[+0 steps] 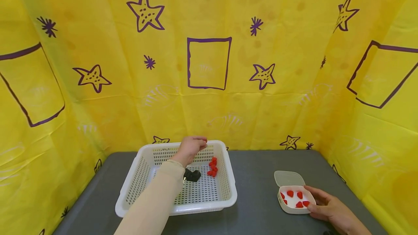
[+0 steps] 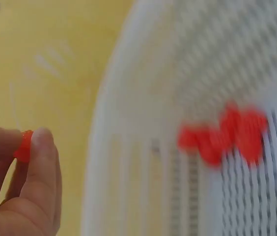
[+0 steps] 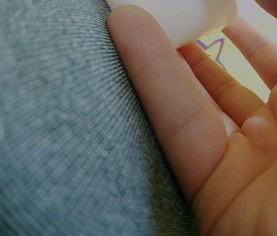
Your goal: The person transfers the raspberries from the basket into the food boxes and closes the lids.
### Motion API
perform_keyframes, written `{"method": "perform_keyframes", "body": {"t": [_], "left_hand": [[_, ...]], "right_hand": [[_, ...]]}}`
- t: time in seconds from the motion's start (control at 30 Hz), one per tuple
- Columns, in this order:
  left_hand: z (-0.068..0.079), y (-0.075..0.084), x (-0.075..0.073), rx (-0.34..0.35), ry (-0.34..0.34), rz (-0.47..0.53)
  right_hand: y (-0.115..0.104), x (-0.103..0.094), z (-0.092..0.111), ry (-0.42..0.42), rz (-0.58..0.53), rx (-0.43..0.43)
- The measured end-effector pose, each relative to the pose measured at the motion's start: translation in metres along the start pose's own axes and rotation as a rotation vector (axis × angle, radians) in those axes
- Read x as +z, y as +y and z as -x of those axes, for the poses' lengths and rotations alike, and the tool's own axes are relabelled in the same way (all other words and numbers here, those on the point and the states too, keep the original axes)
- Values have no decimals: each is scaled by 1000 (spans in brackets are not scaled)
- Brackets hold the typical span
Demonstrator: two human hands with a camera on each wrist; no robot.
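Observation:
My left hand (image 1: pixel 190 149) is raised over the far side of a white plastic basket (image 1: pixel 232 191). Between its thumb and fingers it pinches a small red piece (image 2: pixel 24 147), seen best in the left wrist view. Several red pieces (image 1: pixel 213 168) lie inside the basket near its right wall, blurred in that wrist view. At the right, my right hand (image 1: pixel 330 207) holds the right side of a small white box (image 1: pixel 293 210), thumb in front and fingers behind. Its hinged lid (image 1: pixel 289 178) is swung back, and several red pieces (image 1: pixel 299 195) sit inside.
A black item (image 1: pixel 193 175) with a small shiny part lies in the basket, partly hidden by my left forearm. Basket and box stand apart on a dark grey table (image 1: pixel 254 184). Yellow patterned cloth (image 1: pixel 209 119) encloses the back and sides.

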State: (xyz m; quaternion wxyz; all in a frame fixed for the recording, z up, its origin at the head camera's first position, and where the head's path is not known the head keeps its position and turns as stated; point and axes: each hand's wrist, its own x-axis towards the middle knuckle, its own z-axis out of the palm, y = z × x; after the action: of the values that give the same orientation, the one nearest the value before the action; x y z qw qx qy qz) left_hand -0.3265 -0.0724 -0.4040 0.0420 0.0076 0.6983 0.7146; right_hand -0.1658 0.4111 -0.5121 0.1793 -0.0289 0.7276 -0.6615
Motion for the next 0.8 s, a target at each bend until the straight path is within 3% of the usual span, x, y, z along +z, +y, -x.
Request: {"method": "perform_keyframes", "body": {"t": [0.17, 0.3, 0.53, 0.8], "left_hand": [[14, 19, 36, 32, -59, 49], [24, 25, 64, 59, -94, 73], [46, 20, 109, 83, -145, 69], [81, -1, 163, 96, -180, -71]], "right_hand": [[0, 0, 0, 15, 13, 18], [-1, 1, 0, 32, 29, 33], [1, -1, -1, 34, 33, 33], [0, 1, 0, 48, 46, 45]]}}
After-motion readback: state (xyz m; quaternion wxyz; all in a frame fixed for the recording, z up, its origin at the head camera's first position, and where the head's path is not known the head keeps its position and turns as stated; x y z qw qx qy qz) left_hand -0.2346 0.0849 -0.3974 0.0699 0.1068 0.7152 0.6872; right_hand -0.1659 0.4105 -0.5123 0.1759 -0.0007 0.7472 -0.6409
